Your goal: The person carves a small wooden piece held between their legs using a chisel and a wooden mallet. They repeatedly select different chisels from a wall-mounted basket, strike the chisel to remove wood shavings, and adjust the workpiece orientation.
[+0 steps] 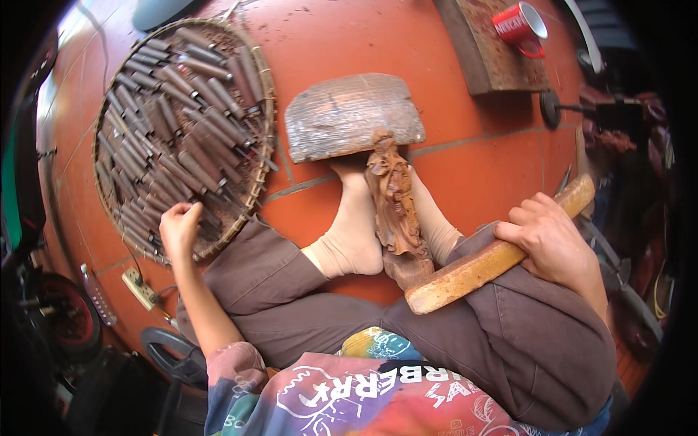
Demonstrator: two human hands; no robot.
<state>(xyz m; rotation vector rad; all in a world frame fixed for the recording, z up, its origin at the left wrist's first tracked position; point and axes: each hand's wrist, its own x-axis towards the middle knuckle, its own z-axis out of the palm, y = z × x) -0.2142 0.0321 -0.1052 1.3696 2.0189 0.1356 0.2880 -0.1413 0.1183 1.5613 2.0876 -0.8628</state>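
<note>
Over the near edge of a round woven basket (263, 167), my left hand (180, 229) is closed with its fingertips pinched together; what they hold, if anything, is hidden. Several wood-handled carving chisels (207, 125) fill the basket and lie beside this hand. My right hand (549, 240) wraps round a long, bar-shaped wooden mallet (469, 277), which slants across my right thigh. Between my feet stands a carved brown wooden figure (392, 192), its far end leaning against a silver-grey covered block (352, 116). Neither hand touches the figure.
A red mug (518, 27) sits on a wooden block (476, 54) at the far right. Orange tiles (313, 36) cover the floor. On the left are a power strip (138, 287) and a clear plastic bottle (98, 294). Metal and dark objects crowd the right edge.
</note>
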